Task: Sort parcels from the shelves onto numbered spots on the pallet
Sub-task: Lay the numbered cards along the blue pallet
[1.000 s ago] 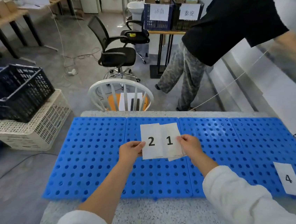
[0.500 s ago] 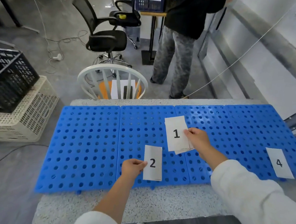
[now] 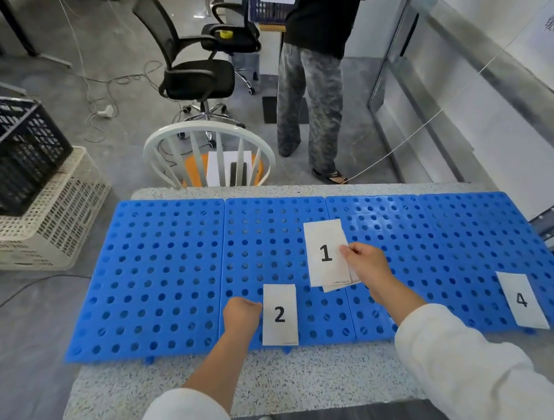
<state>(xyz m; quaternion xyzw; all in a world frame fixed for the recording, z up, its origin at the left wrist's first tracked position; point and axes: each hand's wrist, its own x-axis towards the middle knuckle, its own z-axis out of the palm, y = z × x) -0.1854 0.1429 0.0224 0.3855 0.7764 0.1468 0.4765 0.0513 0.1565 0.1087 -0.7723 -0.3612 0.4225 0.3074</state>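
A blue perforated pallet (image 3: 159,277) lies across a speckled table. My left hand (image 3: 242,316) pinches the left edge of a white card marked 2 (image 3: 278,315), which lies at the pallet's near edge. My right hand (image 3: 365,264) holds a small stack of white cards, the top one marked 1 (image 3: 326,252), over the pallet's middle. Another card marked 4 (image 3: 521,300) lies flat on the pallet's near right corner. No parcels are in view.
A white spindle chair (image 3: 206,138) stands behind the table with papers on its seat. Beyond it are a black office chair (image 3: 200,77) and a standing person (image 3: 310,79). Stacked crates (image 3: 20,189) sit on the floor at left. Metal shelving (image 3: 458,64) runs along the right.
My left hand drew the card marked 2 away from the stack and brought it down to the pallet's near edge. My right hand kept the card marked 1 and the rest.
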